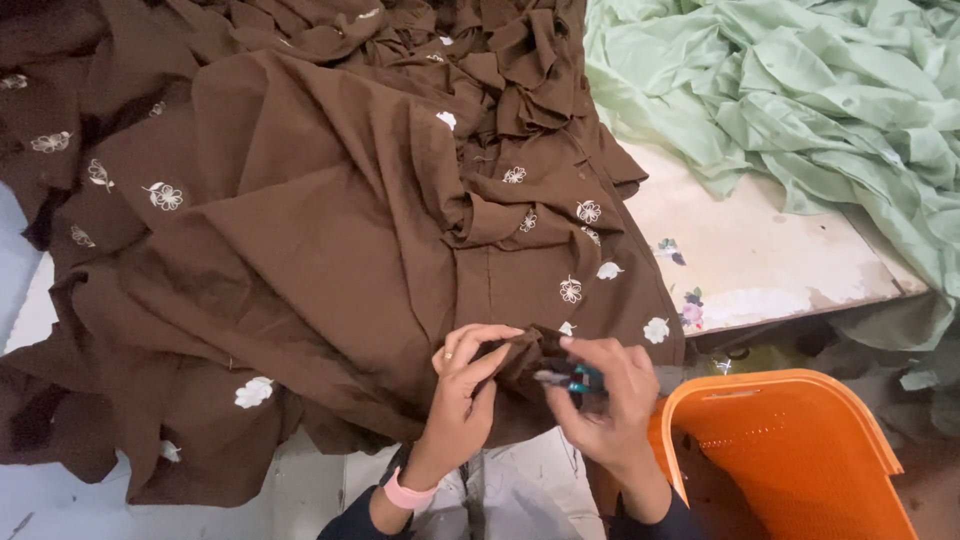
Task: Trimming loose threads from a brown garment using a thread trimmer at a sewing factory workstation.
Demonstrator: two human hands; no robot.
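A large brown cloth (pixel 300 220) with small white embroidered flowers lies crumpled over the worktable. My left hand (pixel 465 395) pinches a fold of the cloth at its near edge; it wears a ring and a pink wristband. My right hand (pixel 605 400) is right beside it, closed around a small teal-handled thread cutter (pixel 572 379) whose tip points at the pinched fold. The part of the cloth between my two hands is mostly hidden by my fingers.
A pale green cloth (pixel 800 90) is heaped at the back right. The white, paint-stained table (pixel 760 260) shows between the two cloths. An orange plastic basket (pixel 790 450) stands at the lower right, beside my right forearm.
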